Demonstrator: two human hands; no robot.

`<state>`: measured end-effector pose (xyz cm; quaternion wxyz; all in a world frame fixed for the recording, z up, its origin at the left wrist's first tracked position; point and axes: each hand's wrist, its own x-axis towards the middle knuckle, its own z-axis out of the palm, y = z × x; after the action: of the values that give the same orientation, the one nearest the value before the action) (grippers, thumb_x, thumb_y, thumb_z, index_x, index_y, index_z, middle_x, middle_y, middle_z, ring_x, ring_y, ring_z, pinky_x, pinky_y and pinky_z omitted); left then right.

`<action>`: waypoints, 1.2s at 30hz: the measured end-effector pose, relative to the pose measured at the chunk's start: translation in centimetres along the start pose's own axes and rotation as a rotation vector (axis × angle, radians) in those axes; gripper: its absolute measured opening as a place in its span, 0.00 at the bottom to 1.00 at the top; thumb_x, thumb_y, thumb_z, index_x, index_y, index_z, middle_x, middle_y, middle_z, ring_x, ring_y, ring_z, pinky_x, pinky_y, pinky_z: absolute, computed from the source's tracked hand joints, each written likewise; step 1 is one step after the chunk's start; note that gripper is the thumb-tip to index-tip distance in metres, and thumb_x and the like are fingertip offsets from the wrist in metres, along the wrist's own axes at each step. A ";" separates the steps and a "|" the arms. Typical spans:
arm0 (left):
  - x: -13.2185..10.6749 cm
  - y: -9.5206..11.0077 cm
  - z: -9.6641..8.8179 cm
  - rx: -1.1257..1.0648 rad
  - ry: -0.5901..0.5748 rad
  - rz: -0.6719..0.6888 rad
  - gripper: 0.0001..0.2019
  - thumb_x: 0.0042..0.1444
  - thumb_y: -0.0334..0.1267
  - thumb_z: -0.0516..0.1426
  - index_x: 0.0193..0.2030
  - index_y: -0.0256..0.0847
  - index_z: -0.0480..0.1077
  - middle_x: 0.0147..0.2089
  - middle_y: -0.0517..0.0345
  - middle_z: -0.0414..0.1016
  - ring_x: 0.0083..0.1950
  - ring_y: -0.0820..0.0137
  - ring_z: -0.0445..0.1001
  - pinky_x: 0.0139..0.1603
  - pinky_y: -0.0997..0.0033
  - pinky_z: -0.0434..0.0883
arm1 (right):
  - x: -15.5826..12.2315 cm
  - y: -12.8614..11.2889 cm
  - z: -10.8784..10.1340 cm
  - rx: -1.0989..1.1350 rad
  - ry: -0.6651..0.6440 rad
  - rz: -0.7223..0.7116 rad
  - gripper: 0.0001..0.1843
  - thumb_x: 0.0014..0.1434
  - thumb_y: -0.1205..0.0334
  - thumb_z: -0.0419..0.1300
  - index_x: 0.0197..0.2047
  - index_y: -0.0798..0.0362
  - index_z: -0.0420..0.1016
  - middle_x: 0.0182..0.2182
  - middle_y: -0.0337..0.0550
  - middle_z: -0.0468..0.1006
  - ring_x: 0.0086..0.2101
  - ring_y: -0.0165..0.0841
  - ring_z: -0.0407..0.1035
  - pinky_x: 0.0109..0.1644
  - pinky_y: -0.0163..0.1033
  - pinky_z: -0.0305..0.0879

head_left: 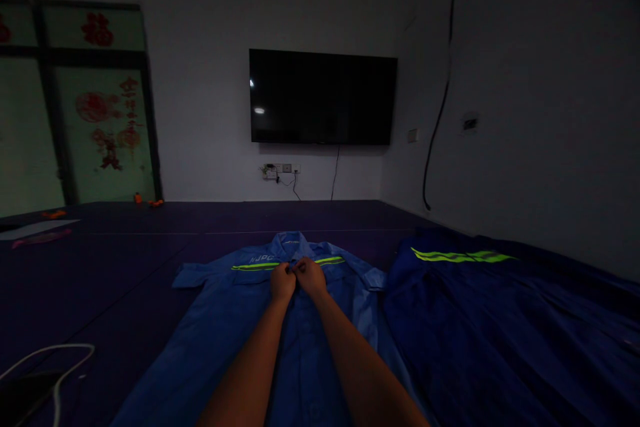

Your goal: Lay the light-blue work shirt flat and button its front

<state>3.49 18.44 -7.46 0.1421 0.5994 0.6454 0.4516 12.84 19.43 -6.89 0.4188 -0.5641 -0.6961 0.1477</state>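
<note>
Head view: my left hand [283, 282] and right hand [311, 277] meet, touching, at the chest of the shirt [225, 333], just below its collar. Both are pinched narrow on the front placket, apparently at a button; the light is too dim to confirm. The shirt lies flat, front up, on the dark mat [100, 267], sleeves spread, which keeps the placket straight. A darker garment [500, 327] lies just beside it on my right.
</note>
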 end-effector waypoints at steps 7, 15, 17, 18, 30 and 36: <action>0.0 0.0 0.0 -0.003 -0.010 0.002 0.11 0.56 0.40 0.51 0.41 0.35 0.66 0.41 0.55 0.69 0.40 0.70 0.69 0.41 0.63 0.68 | 0.0 0.1 0.1 0.006 0.007 -0.003 0.05 0.48 0.67 0.57 0.31 0.53 0.72 0.26 0.39 0.76 0.29 0.28 0.70 0.29 0.28 0.58; 0.1 -0.1 0.0 -0.011 -0.008 0.013 0.11 0.56 0.40 0.51 0.41 0.35 0.66 0.41 0.55 0.69 0.40 0.70 0.69 0.40 0.63 0.68 | 0.0 0.0 0.0 0.023 0.014 -0.012 0.04 0.49 0.67 0.57 0.30 0.54 0.73 0.26 0.39 0.76 0.29 0.29 0.70 0.31 0.29 0.60; 0.1 -0.1 0.0 -0.008 -0.009 0.014 0.11 0.56 0.40 0.51 0.41 0.35 0.66 0.41 0.55 0.69 0.40 0.70 0.69 0.40 0.63 0.68 | 0.0 0.1 0.0 0.030 0.003 -0.020 0.04 0.50 0.65 0.57 0.30 0.55 0.72 0.26 0.39 0.75 0.29 0.28 0.69 0.32 0.31 0.62; 0.1 -0.2 0.0 -0.007 -0.010 0.014 0.11 0.56 0.40 0.51 0.41 0.35 0.66 0.41 0.55 0.69 0.40 0.70 0.69 0.40 0.63 0.68 | -0.1 0.1 0.0 0.033 -0.005 -0.025 0.05 0.52 0.64 0.57 0.31 0.56 0.72 0.27 0.39 0.75 0.29 0.28 0.69 0.33 0.32 0.62; 0.2 -0.3 0.1 -0.003 -0.016 0.003 0.11 0.56 0.39 0.51 0.43 0.36 0.65 0.43 0.54 0.68 0.42 0.69 0.69 0.42 0.62 0.68 | 0.1 0.8 0.3 0.033 -0.095 -0.039 0.11 0.58 0.58 0.52 0.38 0.58 0.68 0.34 0.41 0.72 0.32 0.28 0.67 0.37 0.38 0.66; 0.3 -0.5 0.3 -0.019 -0.020 0.012 0.12 0.56 0.39 0.51 0.44 0.36 0.65 0.44 0.53 0.68 0.42 0.69 0.69 0.42 0.61 0.68 | 0.4 1.3 0.6 0.001 -0.119 -0.014 0.12 0.58 0.59 0.52 0.41 0.58 0.67 0.37 0.43 0.71 0.35 0.29 0.67 0.38 0.40 0.66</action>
<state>3.30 18.92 -7.84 0.1514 0.6064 0.6361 0.4524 13.24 20.40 -7.97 0.3778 -0.5492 -0.7237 0.1784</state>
